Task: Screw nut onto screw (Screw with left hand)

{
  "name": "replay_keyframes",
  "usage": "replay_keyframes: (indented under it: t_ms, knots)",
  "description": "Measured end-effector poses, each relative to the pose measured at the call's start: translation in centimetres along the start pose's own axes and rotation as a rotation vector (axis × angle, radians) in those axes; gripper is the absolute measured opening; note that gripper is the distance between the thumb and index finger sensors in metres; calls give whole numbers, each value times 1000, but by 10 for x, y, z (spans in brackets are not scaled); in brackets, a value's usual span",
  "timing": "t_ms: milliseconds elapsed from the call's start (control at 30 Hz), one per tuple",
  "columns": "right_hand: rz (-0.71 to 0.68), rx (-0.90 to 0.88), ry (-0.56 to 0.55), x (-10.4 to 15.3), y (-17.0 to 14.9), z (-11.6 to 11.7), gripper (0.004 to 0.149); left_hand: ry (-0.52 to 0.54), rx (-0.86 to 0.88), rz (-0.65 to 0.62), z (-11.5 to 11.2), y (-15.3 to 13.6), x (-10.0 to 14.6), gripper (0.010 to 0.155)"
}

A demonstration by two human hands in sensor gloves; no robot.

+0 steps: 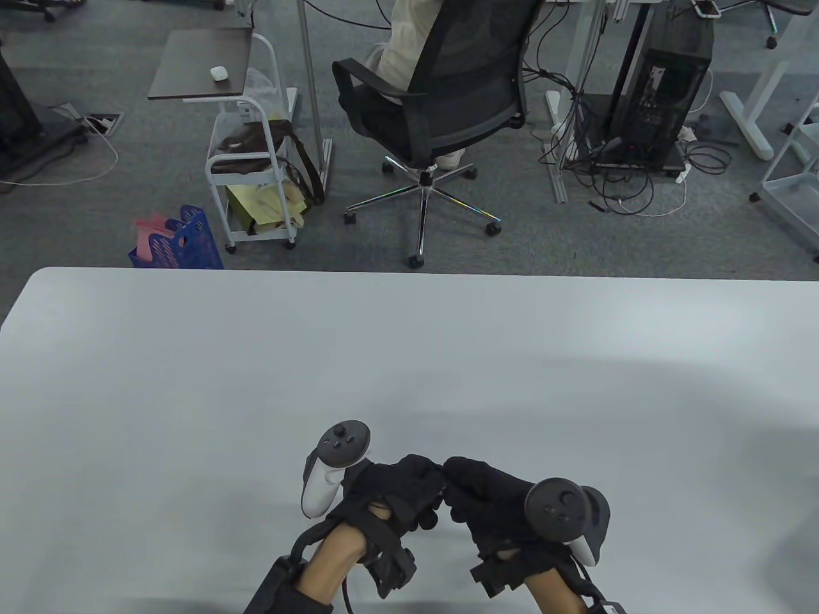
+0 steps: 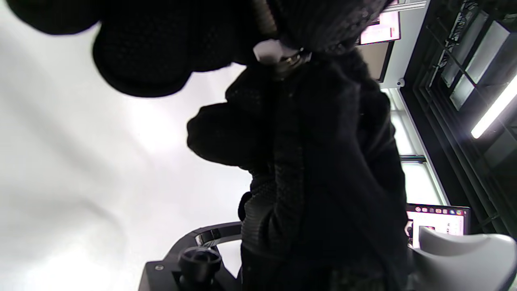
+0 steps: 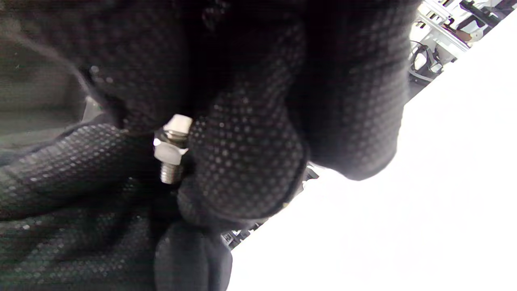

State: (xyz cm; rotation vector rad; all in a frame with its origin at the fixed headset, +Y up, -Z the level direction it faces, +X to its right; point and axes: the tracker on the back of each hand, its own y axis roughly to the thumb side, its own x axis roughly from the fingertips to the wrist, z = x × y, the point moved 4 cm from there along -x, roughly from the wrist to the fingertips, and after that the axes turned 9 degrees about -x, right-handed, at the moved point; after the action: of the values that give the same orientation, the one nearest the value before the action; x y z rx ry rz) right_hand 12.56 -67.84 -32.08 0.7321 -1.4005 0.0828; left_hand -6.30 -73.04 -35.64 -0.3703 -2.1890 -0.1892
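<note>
Both gloved hands meet low over the white table, near its front edge. My left hand and right hand touch fingertips. Between them is a small silver screw with a silver nut threaded on it, just below the head. The bare thread end sticks out past the nut. My right hand's fingers pinch the screw at its head end. My left hand's fingers close in on the nut from the side. The left wrist view shows a bit of the metal between the gloves. The table view hides both parts.
The table top shows only the hands and their shadows. Beyond its far edge are an office chair, a white trolley and a blue basket on the floor.
</note>
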Motion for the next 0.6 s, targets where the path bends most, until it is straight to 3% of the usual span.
replay_keyframes:
  t_ms: [133, 267, 367, 500, 600]
  knots:
    - [10, -45, -19, 2, -4, -2, 43, 18, 94, 27, 1, -6, 1, 67]
    - [13, -41, -17, 1, -5, -3, 43, 18, 45, 30, -1, -7, -1, 56]
    - [15, -56, -16, 2, -6, -5, 43, -60, 34, 9, -5, -4, -3, 55]
    - [21, -69, -25, 1, -7, -5, 43, -25, 99, 30, -3, -9, -3, 67]
    - [20, -54, -15, 1, -7, -4, 43, -12, 49, 34, -2, -9, -6, 56]
